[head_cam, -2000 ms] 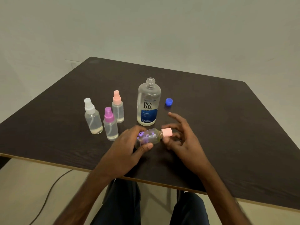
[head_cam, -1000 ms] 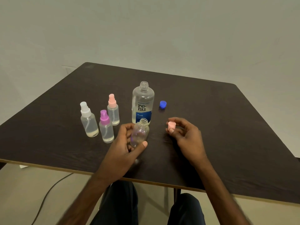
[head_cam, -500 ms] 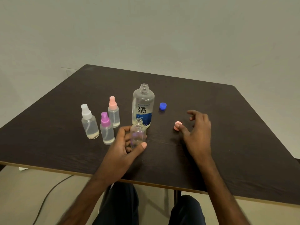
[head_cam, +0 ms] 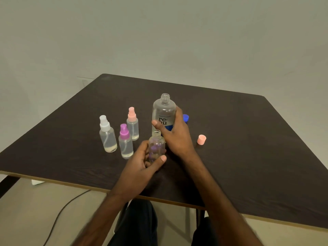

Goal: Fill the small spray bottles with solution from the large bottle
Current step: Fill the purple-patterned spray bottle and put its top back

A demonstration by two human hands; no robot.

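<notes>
My left hand (head_cam: 142, 166) grips a small clear bottle (head_cam: 156, 146) with purple flower marks, upright on the table and uncapped. Just behind it stands the large clear solution bottle (head_cam: 164, 110), open at the neck, with a blue label. My right hand (head_cam: 175, 134) wraps round its lower half, thumb on the front. The small bottle's pink cap (head_cam: 201, 139) lies on the table to the right. The large bottle's blue cap (head_cam: 186, 118) shows partly behind my right hand.
Three capped small spray bottles stand to the left: white-topped (head_cam: 107, 135), purple-topped (head_cam: 125, 142) and pink-topped (head_cam: 132, 124), each with a little liquid. The dark wooden table (head_cam: 248, 148) has its front edge near my lap. A black cable (head_cam: 58, 215) lies on the floor.
My right hand unscrewed the pink cap, set it on the table at the right, then moved left and took hold of the large bottle. My left hand stood the small bottle upright.
</notes>
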